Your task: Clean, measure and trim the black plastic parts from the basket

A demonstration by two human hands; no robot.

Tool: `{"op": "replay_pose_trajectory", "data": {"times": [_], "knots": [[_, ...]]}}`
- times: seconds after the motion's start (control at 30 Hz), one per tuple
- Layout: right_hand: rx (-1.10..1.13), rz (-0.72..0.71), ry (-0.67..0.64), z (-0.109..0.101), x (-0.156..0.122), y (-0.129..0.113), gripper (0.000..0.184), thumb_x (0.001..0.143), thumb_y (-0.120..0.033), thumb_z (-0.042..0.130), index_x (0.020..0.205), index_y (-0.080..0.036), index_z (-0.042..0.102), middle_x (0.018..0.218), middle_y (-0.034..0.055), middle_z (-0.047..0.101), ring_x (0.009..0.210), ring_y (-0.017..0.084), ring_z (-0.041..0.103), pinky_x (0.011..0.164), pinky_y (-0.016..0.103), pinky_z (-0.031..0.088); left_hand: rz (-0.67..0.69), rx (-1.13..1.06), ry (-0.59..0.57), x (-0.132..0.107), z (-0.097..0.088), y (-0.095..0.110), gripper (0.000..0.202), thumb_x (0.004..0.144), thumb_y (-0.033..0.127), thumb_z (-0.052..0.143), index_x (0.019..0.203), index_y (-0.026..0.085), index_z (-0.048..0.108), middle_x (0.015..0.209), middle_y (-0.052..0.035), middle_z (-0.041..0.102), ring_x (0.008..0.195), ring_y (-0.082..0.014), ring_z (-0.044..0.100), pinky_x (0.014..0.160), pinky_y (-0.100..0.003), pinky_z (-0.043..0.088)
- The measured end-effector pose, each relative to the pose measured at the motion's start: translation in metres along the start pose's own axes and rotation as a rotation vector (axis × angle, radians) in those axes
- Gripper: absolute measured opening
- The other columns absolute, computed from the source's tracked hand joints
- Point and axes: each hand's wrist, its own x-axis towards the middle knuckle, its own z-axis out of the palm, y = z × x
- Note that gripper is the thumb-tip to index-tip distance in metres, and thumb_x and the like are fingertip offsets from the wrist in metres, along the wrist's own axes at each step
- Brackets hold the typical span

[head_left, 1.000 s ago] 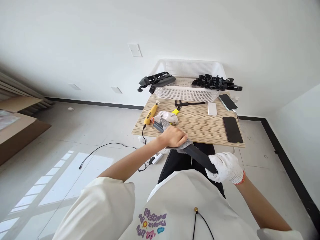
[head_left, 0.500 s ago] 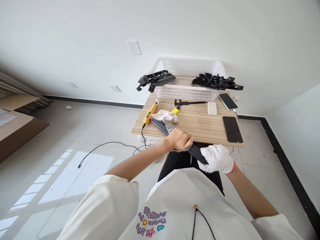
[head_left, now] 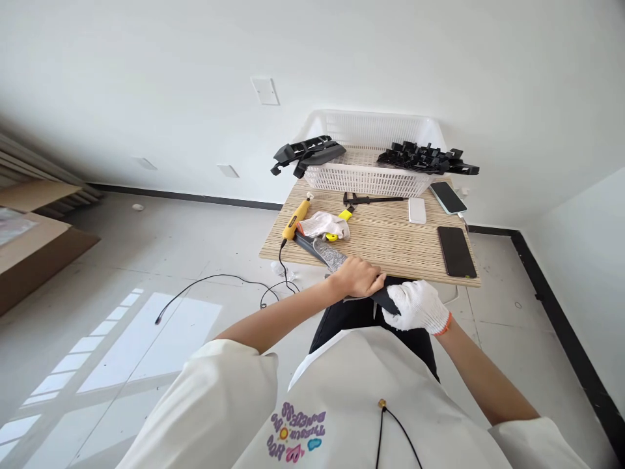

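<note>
A long dark plastic trim piece (head_left: 385, 299) lies slantwise over my lap, its far end resting at the table's front edge. Bare, my left hand (head_left: 360, 277) is closed around a grey speckled cloth (head_left: 329, 254) and presses it onto the strip's middle. Part of the cloth trails along the strip toward its far end. My right hand (head_left: 415, 306), in a white knit glove, grips the near end of the strip. The strip's underside and my left fingertips are partly hidden.
On the wooden table (head_left: 390, 247) lie a yellow rotary tool (head_left: 295, 220), a white glove (head_left: 322, 225), a yellow-handled cutter (head_left: 346, 213), a caliper (head_left: 371, 199), a white box-like item (head_left: 416, 210) and two phones. Behind stands a white basket (head_left: 361, 177) with black plastic parts (head_left: 424, 158). A cable (head_left: 215, 279) crosses the floor.
My left hand has slid the cloth along the strip toward my right hand, narrowing the gap between them. More of the cloth shows behind my left hand. My right hand keeps its grip.
</note>
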Motion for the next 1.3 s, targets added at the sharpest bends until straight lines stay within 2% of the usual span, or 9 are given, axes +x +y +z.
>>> {"op": "replay_pose_trajectory", "data": {"times": [0.17,0.33,0.5,0.7,0.87,0.97,1.07,1.13,1.3], "knots": [[0.0,-0.005,0.009,0.002,-0.003,0.0,0.024,0.08,-0.038,0.054,0.068,-0.017,0.057,0.051,0.0004,0.05,0.047,0.012,0.04,0.055,0.031,0.014,0.004,0.012,0.002,0.004,0.004,0.011,0.057,0.099,0.047,0.031,0.079,0.013,0.073,0.078,-0.016,0.074,0.068,-0.0275,0.07,0.056,-0.034,0.041],[0.01,-0.021,0.052,0.002,-0.005,0.002,0.022,0.078,-0.034,0.055,0.067,-0.016,0.058,0.051,0.001,0.052,0.047,0.013,0.043,0.055,0.032,0.018,0.098,-0.067,0.02,0.005,0.01,0.027,0.054,0.099,0.035,0.028,0.071,0.016,0.071,0.078,-0.0127,0.074,0.067,-0.0249,0.068,0.054,-0.034,0.04],[-0.007,-0.007,0.053,0.003,-0.014,0.007,0.021,0.078,-0.034,0.054,0.068,-0.017,0.059,0.051,0.0008,0.052,0.047,0.014,0.044,0.055,0.032,0.022,0.082,-0.105,0.04,0.008,0.017,0.039,0.055,0.099,0.033,0.028,0.066,0.016,0.068,0.073,-0.0142,0.073,0.062,-0.0252,0.066,0.052,-0.035,0.037],[0.019,-0.025,0.023,-0.008,-0.01,0.02,0.024,0.078,-0.037,0.055,0.072,-0.016,0.064,0.057,0.0023,0.057,0.052,0.015,0.048,0.054,0.032,0.025,0.128,-0.272,0.09,0.015,0.003,0.044,0.043,0.101,0.033,0.027,0.087,0.018,0.064,0.084,-0.0101,0.072,0.076,-0.0239,0.067,0.065,-0.035,0.047],[0.024,0.132,-0.179,-0.029,0.005,0.064,0.031,0.084,-0.045,0.061,0.099,-0.019,0.07,0.086,0.0034,0.067,0.066,0.015,0.057,0.057,0.028,0.032,0.164,-0.592,0.296,0.002,-0.044,0.0,0.041,0.105,0.038,0.023,0.126,0.017,0.051,0.128,-0.0148,0.061,0.119,-0.024,0.058,0.1,-0.039,0.047],[-0.008,0.154,-0.292,-0.029,0.008,0.094,0.028,0.085,-0.039,0.065,0.106,-0.021,0.069,0.111,0.0054,0.067,0.082,0.017,0.061,0.062,0.027,0.04,0.018,-0.536,0.246,-0.02,-0.054,-0.043,0.049,0.101,0.053,0.037,0.136,0.019,0.044,0.139,-0.0142,0.053,0.129,-0.0278,0.05,0.108,-0.045,0.04],[-0.044,0.2,-0.35,-0.02,0.008,0.108,0.03,0.081,-0.027,0.07,0.111,-0.023,0.068,0.121,0.0059,0.064,0.097,0.022,0.06,0.071,0.031,0.046,-0.159,-0.349,0.146,-0.041,-0.037,-0.077,0.069,0.087,0.066,0.057,0.137,0.02,0.044,0.137,-0.0147,0.053,0.126,-0.0341,0.052,0.103,-0.049,0.043],[-0.059,0.267,-0.358,-0.014,0.011,0.105,0.035,0.078,-0.027,0.073,0.113,-0.023,0.068,0.125,0.0073,0.062,0.104,0.026,0.058,0.079,0.036,0.048,-0.18,-0.248,0.163,-0.048,-0.019,-0.09,0.064,0.088,0.062,0.058,0.135,0.02,0.047,0.131,-0.0139,0.056,0.123,-0.0335,0.054,0.102,-0.049,0.044],[0.011,0.409,-0.339,-0.008,0.034,0.071,0.079,0.072,-0.057,0.077,0.138,-0.02,0.055,0.139,0.0144,0.053,0.12,0.036,0.051,0.096,0.05,0.045,-0.098,-0.184,0.317,-0.047,0.008,-0.1,0.035,0.1,0.045,0.047,0.121,0.02,0.058,0.118,-0.0097,0.062,0.116,-0.0265,0.056,0.102,-0.042,0.045]]}}
